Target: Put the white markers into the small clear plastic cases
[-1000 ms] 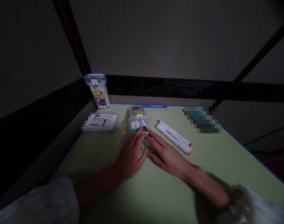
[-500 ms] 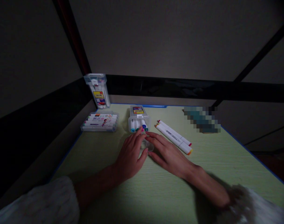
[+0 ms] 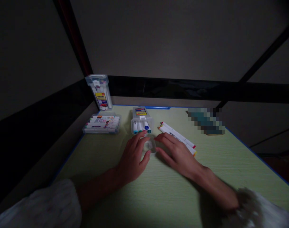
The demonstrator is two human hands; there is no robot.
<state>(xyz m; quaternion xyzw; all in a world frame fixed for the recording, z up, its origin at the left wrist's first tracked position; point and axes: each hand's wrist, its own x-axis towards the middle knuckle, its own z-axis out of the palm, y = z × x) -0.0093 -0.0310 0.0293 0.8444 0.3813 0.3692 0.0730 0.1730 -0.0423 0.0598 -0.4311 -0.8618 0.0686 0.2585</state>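
A clear plastic lid lies between my hands, its left part hidden by my left hand. That hand's fingers and thumb curve round the lid's left side and appear to grip it. My right hand is just to the lid's right, its fingers bent and apart with nothing in them. Beyond the lid, a clear marker case lies with its open end toward me. Several white markers with blue and teal ends show inside. Two loose markers, with red and orange ends, lie partly behind my right hand.
At the far left stands an upright case of markers. In front of it lies a flat clear box of markers. A blurred teal object rests at the right. The light green table has a blue edge, and walls stand behind it.
My right hand has drawn back to the right, away from the lid, and now covers part of the loose markers. More of the lid shows. My left hand is almost still.
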